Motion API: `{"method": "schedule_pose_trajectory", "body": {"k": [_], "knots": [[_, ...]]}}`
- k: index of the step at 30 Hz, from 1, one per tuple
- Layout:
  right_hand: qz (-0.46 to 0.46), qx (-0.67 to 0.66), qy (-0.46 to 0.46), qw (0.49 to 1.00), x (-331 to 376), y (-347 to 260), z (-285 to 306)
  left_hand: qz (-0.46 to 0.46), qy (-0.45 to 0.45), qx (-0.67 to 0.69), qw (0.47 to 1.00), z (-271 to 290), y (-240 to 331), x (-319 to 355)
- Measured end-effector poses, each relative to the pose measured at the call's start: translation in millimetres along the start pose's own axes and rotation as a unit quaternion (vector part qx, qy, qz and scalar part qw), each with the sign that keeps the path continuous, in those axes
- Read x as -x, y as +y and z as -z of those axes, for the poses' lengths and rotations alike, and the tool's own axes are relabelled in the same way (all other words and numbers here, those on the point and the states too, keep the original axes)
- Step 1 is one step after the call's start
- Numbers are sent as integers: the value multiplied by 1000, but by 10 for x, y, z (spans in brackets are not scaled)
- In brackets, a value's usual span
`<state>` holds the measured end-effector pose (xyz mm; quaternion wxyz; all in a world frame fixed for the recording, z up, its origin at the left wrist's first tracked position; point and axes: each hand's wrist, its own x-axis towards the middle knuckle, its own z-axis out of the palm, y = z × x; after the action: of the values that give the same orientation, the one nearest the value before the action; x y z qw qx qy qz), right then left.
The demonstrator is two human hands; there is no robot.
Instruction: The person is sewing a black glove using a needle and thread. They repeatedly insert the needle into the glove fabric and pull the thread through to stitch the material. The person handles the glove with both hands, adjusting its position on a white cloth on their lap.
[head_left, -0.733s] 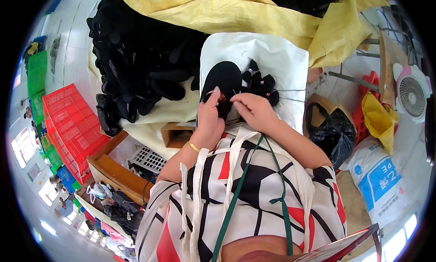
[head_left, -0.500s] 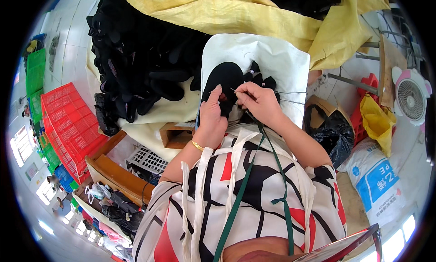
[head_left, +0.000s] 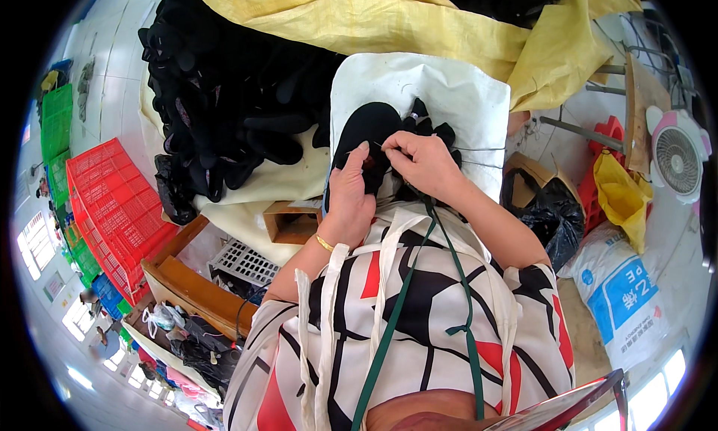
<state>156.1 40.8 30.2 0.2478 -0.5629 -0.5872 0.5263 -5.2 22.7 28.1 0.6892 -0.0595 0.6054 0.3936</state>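
Observation:
On a white cover (head_left: 464,94) over my lap lies a black fabric shoe (head_left: 374,121), its rounded sole-like end away from me. My left hand (head_left: 351,188) grips the shoe's near part, thumb on top. Close beside it, my right hand (head_left: 425,162) is closed in a pinch with thumb and forefinger together. A thin, needle-like sliver shows at those fingertips, too small to make out surely. Right of the shoe lie black bow-like pieces (head_left: 443,134), partly behind my right hand. Dark thread-like lines cross the cover's right side.
A big heap of black shoes (head_left: 239,94) lies to the left, with yellow sheeting (head_left: 374,16) beyond. Further left are a red crate (head_left: 120,214) and a wooden drawer (head_left: 187,289). A black plastic bag (head_left: 553,222), white sack (head_left: 617,296) and fan (head_left: 677,158) stand at right.
My right hand has shifted slightly left and nearer the shoe, its pinch still closed. My left hand keeps its hold on the shoe.

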Motion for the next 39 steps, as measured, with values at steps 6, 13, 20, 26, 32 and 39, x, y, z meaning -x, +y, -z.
{"method": "schedule_pose_trajectory", "body": {"k": [6,13,20,26,32,39], "knots": [[-2,0,-10,1000,-19,-6,23,1,-11,-2,1000,-22,8,41],[-53,-17,-49,997,-66,-92,50,-5,-7,-15,1000,-28,-29,94],[-1,-41,-12,999,39,59,-83,-31,-47,-12,998,33,-11,50],[30,-14,-4,999,53,172,-130,-7,-20,-38,999,37,17,15],[-28,-33,49,998,-20,104,-260,-41,-49,-19,998,54,-79,-49],[64,23,33,997,137,-570,343,-27,-50,-5,998,-15,8,54]]}}
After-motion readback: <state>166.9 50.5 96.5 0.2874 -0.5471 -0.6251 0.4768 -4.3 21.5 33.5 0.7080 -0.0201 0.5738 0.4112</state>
